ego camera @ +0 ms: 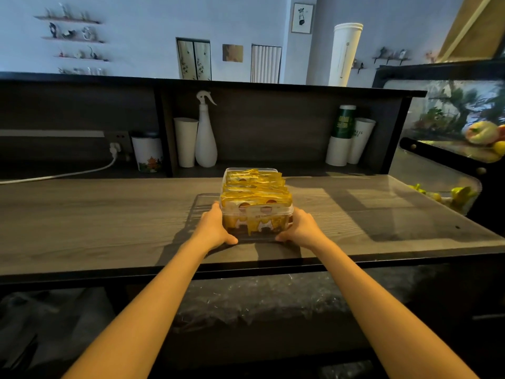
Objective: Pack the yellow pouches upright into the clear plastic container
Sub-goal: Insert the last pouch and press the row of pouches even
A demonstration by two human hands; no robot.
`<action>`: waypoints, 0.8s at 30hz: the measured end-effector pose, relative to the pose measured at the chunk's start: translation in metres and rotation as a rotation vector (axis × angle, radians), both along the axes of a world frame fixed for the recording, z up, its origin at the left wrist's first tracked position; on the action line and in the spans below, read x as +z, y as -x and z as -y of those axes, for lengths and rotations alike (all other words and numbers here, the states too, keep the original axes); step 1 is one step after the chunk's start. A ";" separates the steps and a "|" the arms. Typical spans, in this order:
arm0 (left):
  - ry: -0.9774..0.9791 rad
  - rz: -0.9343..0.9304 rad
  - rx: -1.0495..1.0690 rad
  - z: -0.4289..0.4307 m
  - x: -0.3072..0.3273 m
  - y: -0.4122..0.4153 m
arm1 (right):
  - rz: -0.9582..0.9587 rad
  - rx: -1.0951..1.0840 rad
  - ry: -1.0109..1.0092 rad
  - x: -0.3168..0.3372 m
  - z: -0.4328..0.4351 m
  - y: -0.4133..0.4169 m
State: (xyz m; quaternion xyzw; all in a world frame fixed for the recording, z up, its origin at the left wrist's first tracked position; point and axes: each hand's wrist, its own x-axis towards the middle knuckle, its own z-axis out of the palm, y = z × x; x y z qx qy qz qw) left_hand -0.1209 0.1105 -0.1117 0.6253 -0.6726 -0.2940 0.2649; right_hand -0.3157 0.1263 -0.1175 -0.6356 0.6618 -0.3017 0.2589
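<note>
Two hands clasp the near corners of the clear plastic container (246, 237) at frame centre on the counter (109, 214), left hand (216, 225) and right hand (300, 228) equally near, thumbs on its front wall (fingers mostly hidden). It is full of upright yellow pouches (257, 187); its long axis runs up-frame.

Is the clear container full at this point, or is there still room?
Full, it looks: yellow pouches stand upright in packed rows from front wall to back, tops above the rim of the clear plastic container.
</note>
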 end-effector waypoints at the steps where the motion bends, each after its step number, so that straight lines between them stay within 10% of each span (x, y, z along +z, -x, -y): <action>1: 0.007 0.018 0.010 0.002 -0.001 0.000 | -0.014 0.000 0.010 -0.001 0.003 0.001; 24: -0.021 0.106 0.125 0.171 0.006 0.021 | -0.156 -0.009 0.033 -0.004 0.188 0.008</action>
